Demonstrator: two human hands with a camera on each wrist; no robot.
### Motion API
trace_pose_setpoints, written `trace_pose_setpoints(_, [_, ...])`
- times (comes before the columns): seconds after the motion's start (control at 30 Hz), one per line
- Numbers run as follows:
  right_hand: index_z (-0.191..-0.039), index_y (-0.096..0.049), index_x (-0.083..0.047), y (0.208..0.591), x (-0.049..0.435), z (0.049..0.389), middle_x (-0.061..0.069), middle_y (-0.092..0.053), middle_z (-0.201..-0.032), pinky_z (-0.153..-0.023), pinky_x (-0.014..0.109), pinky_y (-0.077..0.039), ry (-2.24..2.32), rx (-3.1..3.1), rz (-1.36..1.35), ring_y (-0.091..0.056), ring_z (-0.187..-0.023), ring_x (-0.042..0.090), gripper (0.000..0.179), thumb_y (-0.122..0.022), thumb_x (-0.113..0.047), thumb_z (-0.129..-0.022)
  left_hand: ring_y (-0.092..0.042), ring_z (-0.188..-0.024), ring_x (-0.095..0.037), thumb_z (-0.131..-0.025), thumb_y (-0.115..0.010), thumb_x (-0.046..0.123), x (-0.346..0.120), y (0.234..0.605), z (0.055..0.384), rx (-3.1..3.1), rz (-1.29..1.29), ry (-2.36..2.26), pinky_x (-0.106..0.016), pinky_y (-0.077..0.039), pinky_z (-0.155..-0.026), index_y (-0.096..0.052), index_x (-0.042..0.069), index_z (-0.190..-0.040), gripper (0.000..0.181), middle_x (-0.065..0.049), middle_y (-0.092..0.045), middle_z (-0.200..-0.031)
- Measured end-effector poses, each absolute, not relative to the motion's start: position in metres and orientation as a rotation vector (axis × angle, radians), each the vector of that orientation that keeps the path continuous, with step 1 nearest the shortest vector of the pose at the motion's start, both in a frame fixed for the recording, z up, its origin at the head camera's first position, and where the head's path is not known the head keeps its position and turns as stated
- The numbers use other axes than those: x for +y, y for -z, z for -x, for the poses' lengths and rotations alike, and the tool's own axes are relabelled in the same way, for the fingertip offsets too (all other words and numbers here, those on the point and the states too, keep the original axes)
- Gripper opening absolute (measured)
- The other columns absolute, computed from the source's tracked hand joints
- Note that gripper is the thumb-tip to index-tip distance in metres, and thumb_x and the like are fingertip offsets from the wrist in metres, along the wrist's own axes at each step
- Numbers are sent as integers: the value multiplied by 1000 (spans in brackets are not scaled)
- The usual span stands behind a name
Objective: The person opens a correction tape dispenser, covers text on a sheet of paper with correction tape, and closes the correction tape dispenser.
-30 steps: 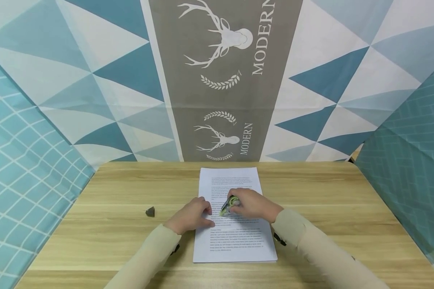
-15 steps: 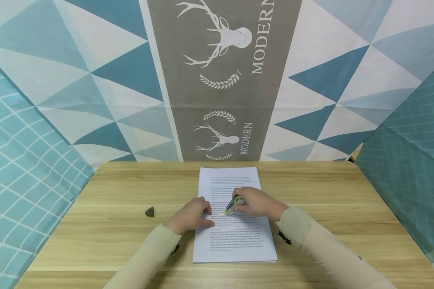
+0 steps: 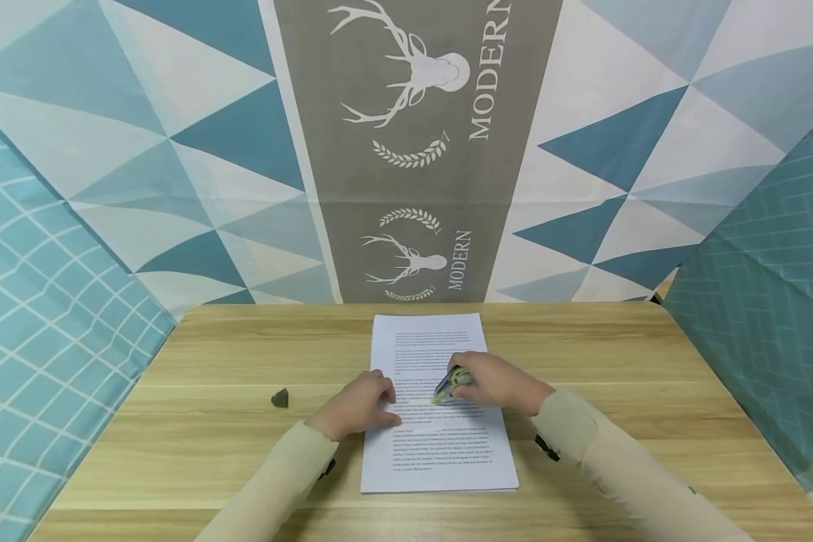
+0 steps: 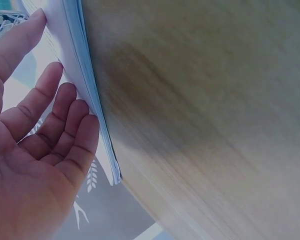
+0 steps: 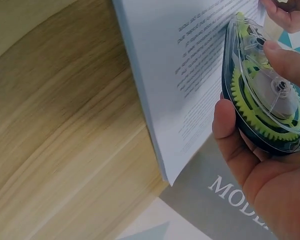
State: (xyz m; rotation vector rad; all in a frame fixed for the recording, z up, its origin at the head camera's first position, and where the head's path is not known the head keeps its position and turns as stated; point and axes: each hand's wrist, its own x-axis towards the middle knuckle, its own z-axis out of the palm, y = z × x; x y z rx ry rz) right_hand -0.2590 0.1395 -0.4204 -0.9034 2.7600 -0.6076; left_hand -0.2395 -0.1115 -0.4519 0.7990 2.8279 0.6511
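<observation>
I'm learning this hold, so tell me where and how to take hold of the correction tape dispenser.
Probably by the broad, rounded rear of the correction tape dispenser: come in from the person's right and pinch across its flat sides. Its narrow tip points left and down at the stack of printed paper, so keep that end free.

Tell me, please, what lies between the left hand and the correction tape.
In the head view, only printed paper shows between the left hand and the correction tape, which the right hand holds.
</observation>
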Motion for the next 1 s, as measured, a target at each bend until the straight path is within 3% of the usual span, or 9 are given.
trace_pose_setpoints(0.4, [-97,-58,-12,420,153,259,-4,-58,-86,-71,29,-43,600,2754,922,-50,-76,10,17,-67,-20,-85,-41,-72,-13,-72,-78,26,-111,452,239,2835,-780,-637,-28,-37,-69,-61,6,-81,27,-1,-51,-78])
trace_pose_setpoints(1.0, [-98,-59,-12,418,168,258,-4,-58,-85,-69,26,-41,609,2740,865,-49,-73,9,16,-66,-17,-85,-43,-73,-14,-72,-78,24,-112,450,237,2837,-783,-667,-32,-40,-72,-61,6,-80,27,-2,-53,-79])
